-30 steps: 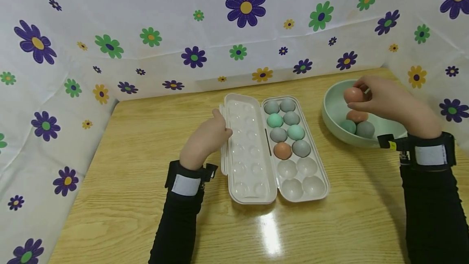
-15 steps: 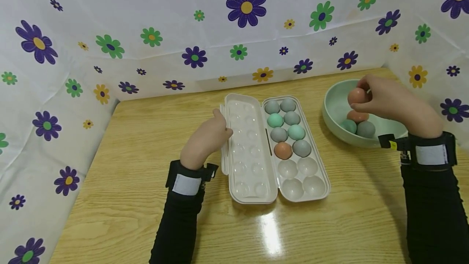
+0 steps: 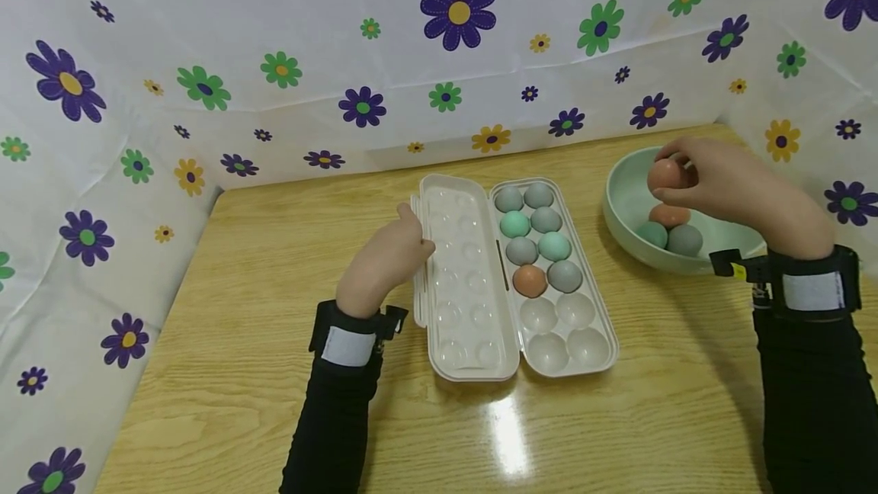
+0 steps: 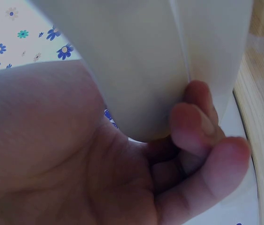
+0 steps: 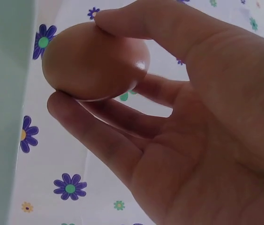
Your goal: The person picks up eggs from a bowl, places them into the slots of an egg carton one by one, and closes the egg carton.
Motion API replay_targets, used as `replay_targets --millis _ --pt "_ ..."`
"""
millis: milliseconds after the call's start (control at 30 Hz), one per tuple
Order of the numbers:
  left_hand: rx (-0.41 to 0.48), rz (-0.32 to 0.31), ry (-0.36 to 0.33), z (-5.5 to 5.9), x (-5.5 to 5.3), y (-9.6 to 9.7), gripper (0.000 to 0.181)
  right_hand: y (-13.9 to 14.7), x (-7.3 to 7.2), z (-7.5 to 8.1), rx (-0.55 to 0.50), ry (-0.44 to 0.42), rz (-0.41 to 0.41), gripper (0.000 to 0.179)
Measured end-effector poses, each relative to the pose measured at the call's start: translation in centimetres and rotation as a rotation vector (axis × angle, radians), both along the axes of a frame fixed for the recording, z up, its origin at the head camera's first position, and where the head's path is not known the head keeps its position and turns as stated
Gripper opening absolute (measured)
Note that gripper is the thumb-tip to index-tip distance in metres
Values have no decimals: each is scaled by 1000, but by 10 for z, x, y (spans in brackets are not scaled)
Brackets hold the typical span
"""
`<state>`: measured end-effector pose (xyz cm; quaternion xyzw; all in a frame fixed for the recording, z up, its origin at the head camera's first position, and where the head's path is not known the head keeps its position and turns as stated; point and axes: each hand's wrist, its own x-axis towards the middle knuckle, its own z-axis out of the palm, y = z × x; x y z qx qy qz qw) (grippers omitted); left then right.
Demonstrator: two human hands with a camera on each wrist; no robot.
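In the head view my right hand (image 3: 730,181) is over the pale green bowl (image 3: 620,238), pinching a brown egg (image 3: 665,174) between thumb and fingers. The right wrist view shows that egg (image 5: 96,61) from close by. Inside the bowl lie another brown egg (image 3: 668,215), a green egg (image 3: 652,234) and a grey egg (image 3: 684,240). My left hand (image 3: 384,261) grips the left edge of the opened lid (image 3: 459,280) of a white egg box (image 3: 604,349). Curled fingers (image 4: 192,129) hold that edge in the left wrist view.
Grey, mint green and brown eggs fill the far rows of the box; its nearest cups (image 3: 547,354) hold none. The wooden table (image 3: 226,372) stretches left and in front. A flowered cloth (image 3: 295,14) stands along the back and sides.
My right hand with the brown egg shifts only slightly over the bowl. The left hand stays on the lid, and the eggs in the box have not moved.
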<state>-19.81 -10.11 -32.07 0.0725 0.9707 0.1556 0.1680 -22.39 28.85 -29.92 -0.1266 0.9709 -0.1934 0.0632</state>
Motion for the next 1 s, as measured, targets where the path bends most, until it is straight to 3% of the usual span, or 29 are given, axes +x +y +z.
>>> replay_targets --millis 500,700,1000 --pt "1 -8 -4 0 0 0 75 -7 3 5 -35 -11 3 84" --pt "7 -7 7 -1 0 0 75 -10 5 7 -43 -2 4 78" --pt "3 -8 20 0 0 0 74 -16 9 7 -71 11 24 55"
